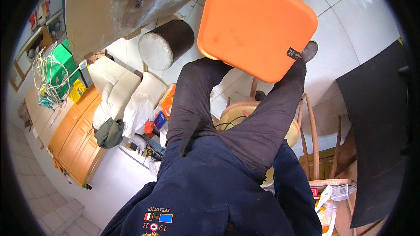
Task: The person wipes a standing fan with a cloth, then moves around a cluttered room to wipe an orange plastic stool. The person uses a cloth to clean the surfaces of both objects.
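Both dark-trousered legs stretch forward from a round-seated wooden chair (227,115) with a yellowish pad. A small pinkish fingertip of my right hand (245,113) seems to show between the thighs, at the edge of the right one; the rest is hidden. Close by, a thin black cable (229,123) curves over the seat. My right sleeve runs down beside the right thigh. Out of view is my left hand; only its sleeve shows at the lower left. Before my knees stands an orange plastic square top (257,28), seemingly a stool seat, bearing a small black label.
A dark cylinder (178,37) with a whitish end lies on the tiles, near a large brown board (95,13). Left are cream cushions (115,78), an orange wooden cabinet (75,137) and tangled white cables (49,75). A black panel (377,131) and a loaded chair (331,182) flank the right.
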{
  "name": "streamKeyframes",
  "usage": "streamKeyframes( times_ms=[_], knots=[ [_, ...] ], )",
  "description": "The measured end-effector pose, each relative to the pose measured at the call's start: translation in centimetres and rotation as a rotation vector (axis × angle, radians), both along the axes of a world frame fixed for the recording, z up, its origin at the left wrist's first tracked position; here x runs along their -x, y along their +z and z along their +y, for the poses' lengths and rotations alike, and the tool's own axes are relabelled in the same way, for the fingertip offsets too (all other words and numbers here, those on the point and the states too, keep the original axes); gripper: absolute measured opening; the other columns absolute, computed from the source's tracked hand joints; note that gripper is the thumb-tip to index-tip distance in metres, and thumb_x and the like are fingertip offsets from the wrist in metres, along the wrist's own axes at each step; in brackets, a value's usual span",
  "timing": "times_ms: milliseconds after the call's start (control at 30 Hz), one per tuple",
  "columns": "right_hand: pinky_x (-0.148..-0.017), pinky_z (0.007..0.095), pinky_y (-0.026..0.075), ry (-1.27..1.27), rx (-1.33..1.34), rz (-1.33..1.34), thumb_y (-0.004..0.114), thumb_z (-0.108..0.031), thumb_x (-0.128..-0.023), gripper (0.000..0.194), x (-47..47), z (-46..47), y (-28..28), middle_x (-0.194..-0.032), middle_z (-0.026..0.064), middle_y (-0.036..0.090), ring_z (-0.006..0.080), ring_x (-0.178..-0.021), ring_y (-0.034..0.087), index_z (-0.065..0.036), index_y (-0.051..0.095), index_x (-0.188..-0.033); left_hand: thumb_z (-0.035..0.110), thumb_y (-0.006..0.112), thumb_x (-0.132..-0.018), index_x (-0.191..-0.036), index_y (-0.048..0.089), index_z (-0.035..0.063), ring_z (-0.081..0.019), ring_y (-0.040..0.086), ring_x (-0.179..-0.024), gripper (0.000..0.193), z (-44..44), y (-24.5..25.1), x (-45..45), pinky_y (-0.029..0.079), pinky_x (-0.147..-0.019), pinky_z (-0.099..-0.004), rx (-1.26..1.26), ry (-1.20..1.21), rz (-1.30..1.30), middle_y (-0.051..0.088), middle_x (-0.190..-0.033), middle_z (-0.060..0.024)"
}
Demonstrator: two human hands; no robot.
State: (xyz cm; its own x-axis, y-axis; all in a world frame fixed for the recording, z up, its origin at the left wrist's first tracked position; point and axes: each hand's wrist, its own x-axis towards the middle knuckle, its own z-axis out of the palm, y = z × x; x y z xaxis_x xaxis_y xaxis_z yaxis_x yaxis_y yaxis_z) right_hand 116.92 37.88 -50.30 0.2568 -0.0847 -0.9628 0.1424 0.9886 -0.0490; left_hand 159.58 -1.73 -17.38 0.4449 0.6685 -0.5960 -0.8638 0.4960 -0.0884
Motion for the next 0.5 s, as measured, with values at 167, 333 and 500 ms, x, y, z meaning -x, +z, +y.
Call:
streamKeyframes(
  times_ms=[167, 333, 500],
  knots=[
    [-0.102, 0.0427, 0.054, -0.02, -0.014, 0.009, 0.08, -0.049, -0.086, 0.068, -0.2, 0.7, -0.5, -0.13, 0.017, 0.073, 0.031, -0.118, 0.07, -0.002, 0.069, -0.133, 0.04, 0.076, -0.085, -0.11, 0.08, 0.0079, -0.0305, 0.073, -0.096, 0.041, -0.2, -1.1, -0.1, 0.056, -0.083, -0.0428, 0.008, -0.014, -0.01, 0.079, -0.102, -0.0176],
    [-0.102, 0.043, 0.054, -0.013, -0.033, 0.032, 0.08, -0.049, -0.085, 0.067, 0.6, 1.6, -0.2, -0.13, 0.017, 0.074, 0.0313, -0.118, 0.071, -0.002, 0.069, -0.132, 0.04, 0.076, -0.085, -0.11, 0.08, 0.0083, -0.03, 0.073, -0.096, 0.041, 0.6, -2.7, -0.7, 0.056, -0.084, -0.0426, 0.02, -0.001, -0.005, 0.079, -0.103, -0.0174],
    [-0.102, 0.0433, 0.054, 0.02, -0.058, 0.057, 0.08, -0.049, -0.085, 0.066, 2.6, 2.6, 0.8, -0.13, 0.017, 0.074, 0.0317, -0.118, 0.071, -0.003, 0.07, -0.131, 0.041, 0.077, -0.085, -0.111, 0.08, 0.0086, -0.0295, 0.073, -0.097, 0.042, 2.3, -5.1, -1.9, 0.056, -0.085, -0.0424, 0.025, 0.039, 0.004, 0.079, -0.103, -0.0173]
  ],
)
